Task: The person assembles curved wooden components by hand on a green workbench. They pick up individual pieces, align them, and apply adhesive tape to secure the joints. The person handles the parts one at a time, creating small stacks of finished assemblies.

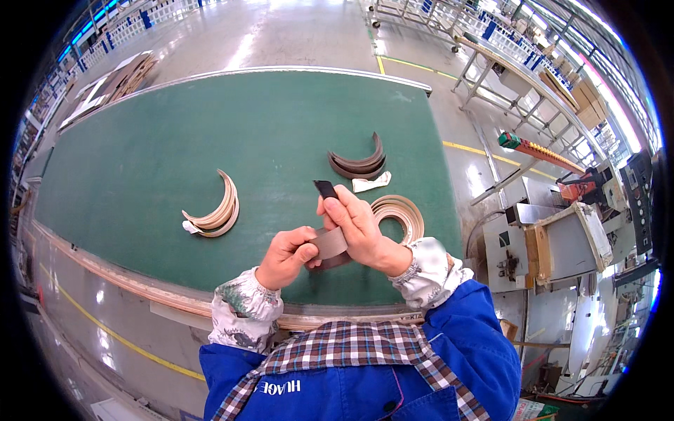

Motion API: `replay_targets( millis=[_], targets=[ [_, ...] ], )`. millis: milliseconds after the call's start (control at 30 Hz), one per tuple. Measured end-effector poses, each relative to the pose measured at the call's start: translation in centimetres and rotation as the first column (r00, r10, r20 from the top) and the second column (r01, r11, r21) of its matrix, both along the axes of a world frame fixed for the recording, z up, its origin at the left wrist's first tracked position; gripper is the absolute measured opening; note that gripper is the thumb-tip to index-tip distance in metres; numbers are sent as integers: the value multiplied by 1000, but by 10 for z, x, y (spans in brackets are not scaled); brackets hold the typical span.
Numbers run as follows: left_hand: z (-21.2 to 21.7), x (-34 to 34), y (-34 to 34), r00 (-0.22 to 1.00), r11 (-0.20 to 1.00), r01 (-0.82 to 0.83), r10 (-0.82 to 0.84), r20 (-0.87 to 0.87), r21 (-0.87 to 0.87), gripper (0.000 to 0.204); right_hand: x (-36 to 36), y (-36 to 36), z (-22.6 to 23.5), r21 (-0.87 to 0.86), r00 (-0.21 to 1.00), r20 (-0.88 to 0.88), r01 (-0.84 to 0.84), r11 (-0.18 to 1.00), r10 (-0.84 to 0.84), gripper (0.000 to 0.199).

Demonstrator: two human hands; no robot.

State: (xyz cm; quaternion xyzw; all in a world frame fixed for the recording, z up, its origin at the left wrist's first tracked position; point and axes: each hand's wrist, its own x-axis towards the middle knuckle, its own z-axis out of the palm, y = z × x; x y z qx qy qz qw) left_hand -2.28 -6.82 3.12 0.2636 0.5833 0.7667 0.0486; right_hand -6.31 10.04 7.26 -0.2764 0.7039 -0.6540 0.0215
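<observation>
My left hand (284, 258) is closed, thumb and fingers pinching a curved grey-brown strip (331, 243) that looks like edge banding. Right beside it, my right hand (359, 228) is closed around a small flat black piece (325, 189), which sticks out past the thumb; its kind is not clear. The right fingers also lie against the strip, and part of the strip is hidden behind both hands. Beyond the hands, a bundle of dark brown curved strips (358, 167) lies on the green table next to a crumpled white scrap (372, 182).
The green table (154, 147) has a pale raised rim. On it are a coil of beige strip (414, 210) by my right wrist and a bundle of cream curved strips (228, 207) at left. Machinery (569, 245) stands to the right; flat boards (116, 81) lie at far left.
</observation>
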Motion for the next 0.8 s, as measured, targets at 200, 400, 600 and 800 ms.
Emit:
replay_targets(
  millis=[200,400,600,800],
  targets=[
    [0,2,3,1000,997,19,-19,-1,-76,25,2,-1,-1,49,994,56,-95,994,92,21],
    [14,2,8,996,967,-94,89,-30,-238,23,-10,-4,-3,219,996,-8,-81,972,85,18],
    [11,-10,3,759,497,-651,436,-484,-573,29,-48,6,-10,301,471,-876,706,641,-107,16],
    [-4,-15,2,681,297,-680,593,-429,-670,32,-5,-12,-19,471,619,-776,442,763,120,14]
  ],
)
